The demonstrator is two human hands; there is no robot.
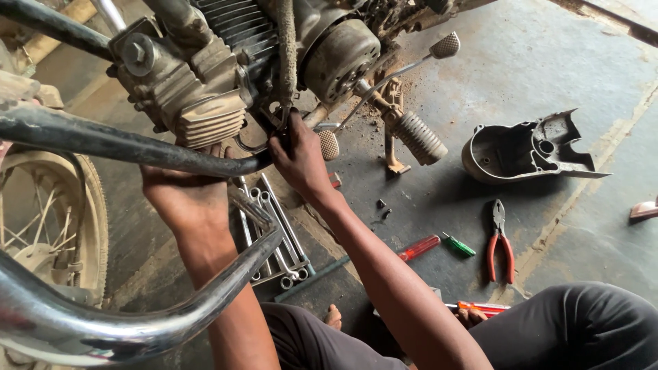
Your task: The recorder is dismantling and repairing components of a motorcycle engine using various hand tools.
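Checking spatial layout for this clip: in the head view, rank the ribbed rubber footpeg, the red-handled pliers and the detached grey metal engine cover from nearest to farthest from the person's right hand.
Measured from the right hand under the engine:
1. Ribbed rubber footpeg, just to its right.
2. Red-handled pliers, lower right on the floor.
3. Detached grey metal engine cover, far right.

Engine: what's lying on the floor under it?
A row of wrenches lies under the engine, partly covered by the left hand, right hand and chrome pipe.
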